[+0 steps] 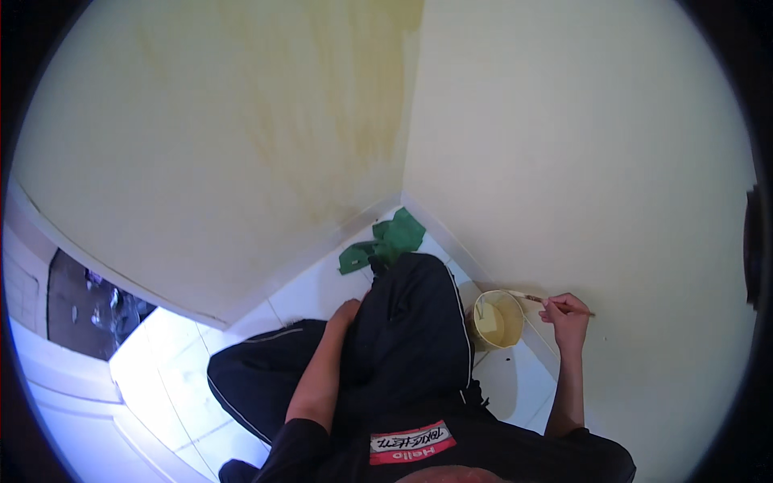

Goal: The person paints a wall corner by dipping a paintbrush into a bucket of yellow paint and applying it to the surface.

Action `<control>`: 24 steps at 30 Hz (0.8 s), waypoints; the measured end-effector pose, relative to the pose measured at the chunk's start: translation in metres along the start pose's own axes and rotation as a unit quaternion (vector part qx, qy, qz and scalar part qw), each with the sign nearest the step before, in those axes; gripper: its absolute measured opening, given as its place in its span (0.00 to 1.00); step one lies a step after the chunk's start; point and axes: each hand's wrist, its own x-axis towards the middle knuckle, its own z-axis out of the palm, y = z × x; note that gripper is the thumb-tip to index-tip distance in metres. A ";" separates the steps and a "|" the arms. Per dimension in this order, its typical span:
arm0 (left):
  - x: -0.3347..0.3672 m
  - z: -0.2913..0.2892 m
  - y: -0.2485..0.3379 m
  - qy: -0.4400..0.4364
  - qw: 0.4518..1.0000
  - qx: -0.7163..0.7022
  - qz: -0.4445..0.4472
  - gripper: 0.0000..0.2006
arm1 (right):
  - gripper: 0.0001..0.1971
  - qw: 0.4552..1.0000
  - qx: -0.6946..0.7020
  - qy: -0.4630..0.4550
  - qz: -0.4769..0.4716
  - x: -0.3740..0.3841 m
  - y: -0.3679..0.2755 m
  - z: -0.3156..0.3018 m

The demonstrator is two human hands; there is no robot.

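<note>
Left hand largely hidden behind raised knee, finger state indiscernible, paintbrush pinched in right hand just right of paint bucket, bristle end obscured at bucket rim, green cloth seen beyond bucket in wall corner

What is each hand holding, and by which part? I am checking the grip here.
The right hand pinches a thin paintbrush by its handle, tip over the paint bucket. The left hand holds nothing, resting on the knee.

The left hand is resting on the raised knee, its fingers hiding behind the dark trouser leg. The brush tip is lying too small to make out. The green cloth, at twelve o'clock from the knee, is disappearing partly behind it.
</note>
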 end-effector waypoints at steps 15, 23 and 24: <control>-0.007 0.000 0.012 0.076 0.984 0.157 -0.023 0.18 | 0.06 0.979 0.156 0.130 -0.020 -0.032 0.014 -0.019; -0.006 0.005 0.006 0.094 0.982 0.152 -0.055 0.18 | 0.06 0.949 0.292 0.108 -0.043 -0.002 -0.017 0.049; -0.009 0.003 0.005 0.095 0.982 0.151 -0.063 0.18 | 0.06 0.944 0.312 0.085 -0.070 0.007 -0.027 0.066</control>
